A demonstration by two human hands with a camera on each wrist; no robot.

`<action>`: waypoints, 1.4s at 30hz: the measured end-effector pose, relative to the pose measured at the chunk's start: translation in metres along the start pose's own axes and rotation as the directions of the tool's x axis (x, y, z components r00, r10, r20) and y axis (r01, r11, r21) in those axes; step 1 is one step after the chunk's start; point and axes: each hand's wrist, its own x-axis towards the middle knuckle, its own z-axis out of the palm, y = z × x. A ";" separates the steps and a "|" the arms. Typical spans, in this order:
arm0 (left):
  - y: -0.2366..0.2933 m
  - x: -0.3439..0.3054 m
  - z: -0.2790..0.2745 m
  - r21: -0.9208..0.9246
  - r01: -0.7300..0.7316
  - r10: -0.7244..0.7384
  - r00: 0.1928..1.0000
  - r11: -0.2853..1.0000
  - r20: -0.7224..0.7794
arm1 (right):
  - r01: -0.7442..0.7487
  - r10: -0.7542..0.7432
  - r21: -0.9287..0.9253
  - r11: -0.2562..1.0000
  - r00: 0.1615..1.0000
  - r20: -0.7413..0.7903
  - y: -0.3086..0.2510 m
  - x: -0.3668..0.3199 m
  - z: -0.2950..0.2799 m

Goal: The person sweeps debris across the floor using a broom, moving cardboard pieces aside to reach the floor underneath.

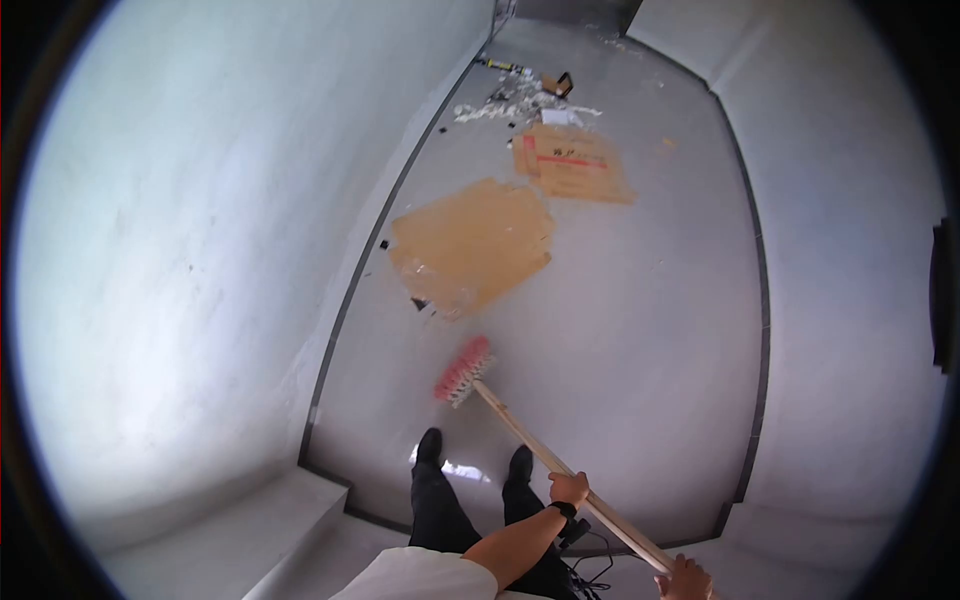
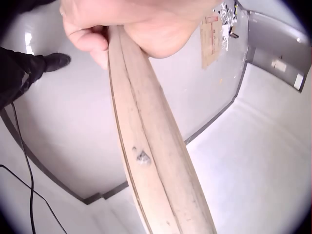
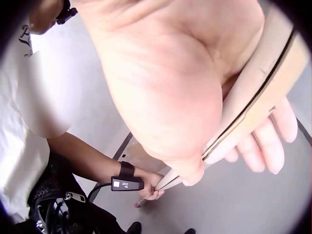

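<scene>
A broom [image 1: 465,370] with pink and white bristles has its head on the grey floor, in front of the person's shoes. Its long wooden handle [image 1: 525,437] slants down to the right, towards the body. Partway along the handle, my left hand [image 1: 570,488] grips it with fingers wrapped round the wood. Nearer the top end, my right hand [image 1: 687,578] holds the handle between thumb and fingers. The right wrist view shows its fingertips [image 3: 275,158] reaching past the far side of the wood. Cracks run lengthwise along the handle [image 2: 141,126] in the left wrist view.
Ahead lie a flattened cardboard sheet [image 1: 475,240] and a printed cardboard piece [image 1: 575,165]. Beyond them is a pile of white scraps [image 1: 520,100]. Pale walls [image 1: 230,200] with dark skirting flank the floor. Black cables [image 1: 590,575] hang by the body.
</scene>
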 end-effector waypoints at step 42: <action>-0.228 -0.015 -0.455 -0.247 -0.295 0.317 0.947 0.923 0.053 | -0.093 0.039 0.881 0.464 0.996 0.084 -0.276 0.100 0.323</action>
